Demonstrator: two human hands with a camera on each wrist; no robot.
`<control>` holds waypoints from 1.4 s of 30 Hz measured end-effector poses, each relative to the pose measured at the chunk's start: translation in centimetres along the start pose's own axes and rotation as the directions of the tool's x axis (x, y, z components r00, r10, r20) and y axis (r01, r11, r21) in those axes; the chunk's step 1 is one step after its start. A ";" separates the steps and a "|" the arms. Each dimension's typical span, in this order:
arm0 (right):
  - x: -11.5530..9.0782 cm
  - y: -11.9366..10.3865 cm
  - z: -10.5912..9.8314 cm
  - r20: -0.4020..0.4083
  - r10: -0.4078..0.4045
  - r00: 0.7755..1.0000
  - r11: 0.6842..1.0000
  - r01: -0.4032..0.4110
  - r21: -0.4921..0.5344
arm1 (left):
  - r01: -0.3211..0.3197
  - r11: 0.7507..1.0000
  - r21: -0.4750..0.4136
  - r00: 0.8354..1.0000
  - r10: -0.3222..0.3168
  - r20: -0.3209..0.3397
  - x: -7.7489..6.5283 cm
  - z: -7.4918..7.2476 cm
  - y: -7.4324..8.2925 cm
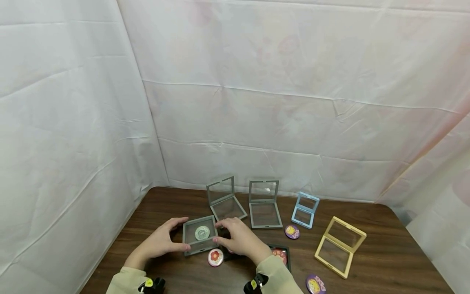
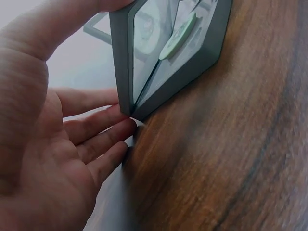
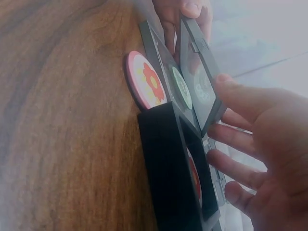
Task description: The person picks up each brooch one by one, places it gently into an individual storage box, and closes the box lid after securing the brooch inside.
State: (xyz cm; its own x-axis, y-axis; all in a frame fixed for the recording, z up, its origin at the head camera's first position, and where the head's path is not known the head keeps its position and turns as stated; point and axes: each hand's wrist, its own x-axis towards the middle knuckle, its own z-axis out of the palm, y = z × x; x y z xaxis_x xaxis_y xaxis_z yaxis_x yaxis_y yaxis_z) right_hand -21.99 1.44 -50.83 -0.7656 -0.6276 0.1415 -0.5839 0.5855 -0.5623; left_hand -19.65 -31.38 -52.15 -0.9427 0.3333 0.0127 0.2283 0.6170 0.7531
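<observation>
A grey hinged display case point(image 1: 189, 229) with clear film panes stands partly open, its lid tilted over a pale green round badge point(image 1: 202, 232). My left hand point(image 1: 159, 243) holds the lid's left side, thumb at its front edge and fingers by the hinge. From the right, my right hand point(image 1: 240, 239) grips the lid's other side between thumb and fingers. In the right wrist view the badge point(image 3: 182, 88) lies on the lower film, below the slanting lid. A round flower badge point(image 1: 215, 257) lies just in front of the case, beside a black case point(image 3: 166, 168) holding a red badge.
Two grey cases point(image 1: 266, 215) stand open at the back, with a small blue one point(image 1: 303, 215) and a yellow one point(image 1: 333, 255) to the right. Purple badges point(image 1: 292, 232) lie near them. A dark case with a red badge point(image 1: 280, 255) sits under my right forearm.
</observation>
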 end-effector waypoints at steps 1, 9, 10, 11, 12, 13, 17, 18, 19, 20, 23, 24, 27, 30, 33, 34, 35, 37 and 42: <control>0.1 0.0 0.0 0.002 -0.002 1.000 1.000 0.002 -0.012 | 0.004 1.000 0.007 1.000 -0.004 0.001 0.0 0.0 -0.1; 0.4 0.1 -0.4 0.056 0.028 0.998 0.997 -0.023 -0.076 | 0.038 0.999 0.022 0.999 -0.039 0.033 0.1 0.5 -0.6; 0.4 0.1 -0.4 0.061 0.030 0.998 0.997 -0.025 -0.078 | 0.035 0.999 0.024 0.999 -0.036 0.034 0.2 0.5 -0.5; 0.4 0.1 -0.4 0.065 0.032 0.997 0.996 -0.027 -0.080 | 0.032 0.999 0.026 0.999 -0.033 0.034 0.2 0.5 -0.5; 0.4 0.2 -0.4 0.068 0.033 0.997 0.996 -0.027 -0.083 | 0.031 0.999 0.028 0.999 -0.032 0.034 0.2 0.5 -0.5; 0.4 0.2 -0.5 0.070 0.031 0.997 0.996 -0.025 -0.087 | 0.032 0.999 0.032 0.999 -0.033 0.035 0.2 0.6 -0.5; 0.4 0.2 -0.4 0.073 0.030 0.997 0.995 -0.024 -0.094 | 0.031 0.998 0.062 0.999 -0.032 0.029 0.3 0.7 -0.4; 0.5 0.3 -0.4 0.072 0.031 0.997 0.995 -0.024 -0.093 | 0.031 0.997 0.068 0.999 -0.033 0.029 0.3 0.7 -0.4; 0.5 0.3 -0.3 0.072 0.031 0.997 0.995 -0.024 -0.094 | 0.030 0.997 0.076 0.999 -0.032 0.027 0.3 0.7 -0.4; 0.5 0.3 -0.3 0.072 0.031 0.997 0.995 -0.024 -0.093 | 0.028 0.996 0.081 0.999 -0.030 0.026 0.3 0.8 -0.5; 0.6 0.5 -0.1 0.072 0.031 0.997 0.995 -0.024 -0.094 | 0.024 0.995 0.093 0.999 -0.027 0.024 0.4 0.8 -0.7; 0.6 0.5 -0.1 0.073 0.032 0.997 0.995 -0.025 -0.095 | 0.023 0.995 0.096 0.999 -0.025 0.022 0.4 0.9 -0.8; 0.6 0.7 0.1 0.074 0.033 0.997 0.995 -0.026 -0.095 | 0.016 0.995 0.101 1.000 -0.018 0.022 0.5 1.0 -0.9; 0.7 0.8 0.2 0.075 0.034 0.997 0.995 -0.027 -0.096 | 0.007 0.995 0.101 1.000 -0.010 0.023 0.5 1.0 -0.9; 0.7 0.8 0.3 0.077 0.038 0.996 0.995 -0.030 -0.098 | -0.001 0.995 0.104 1.000 -0.001 0.021 0.5 1.1 -0.8; 0.7 0.8 0.3 0.077 0.039 0.996 0.995 -0.031 -0.099 | -0.002 0.994 0.107 1.000 0.000 0.020 0.5 1.1 -0.8; 0.7 0.8 0.3 0.077 0.038 0.996 0.995 -0.030 -0.099 | -0.003 0.994 0.109 1.000 0.001 0.019 0.5 1.1 -0.7; 0.7 0.8 0.4 0.076 0.034 0.997 0.995 -0.026 -0.100 | -0.003 0.994 0.111 1.000 0.001 0.018 0.5 1.1 -0.6; 0.7 0.8 0.5 0.066 0.019 0.998 0.995 -0.013 -0.098 | -0.001 0.994 0.109 1.000 -0.001 0.020 0.4 1.1 -0.3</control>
State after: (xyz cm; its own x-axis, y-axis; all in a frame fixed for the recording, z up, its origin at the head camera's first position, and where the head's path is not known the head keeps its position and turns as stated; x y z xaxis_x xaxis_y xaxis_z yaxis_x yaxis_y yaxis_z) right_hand -22.86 1.24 -51.61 -0.7572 -0.6487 0.0763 -0.5977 0.6411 -0.4814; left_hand -19.83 -30.65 -53.11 -0.9380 0.3467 -0.0016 0.2542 0.6909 0.6768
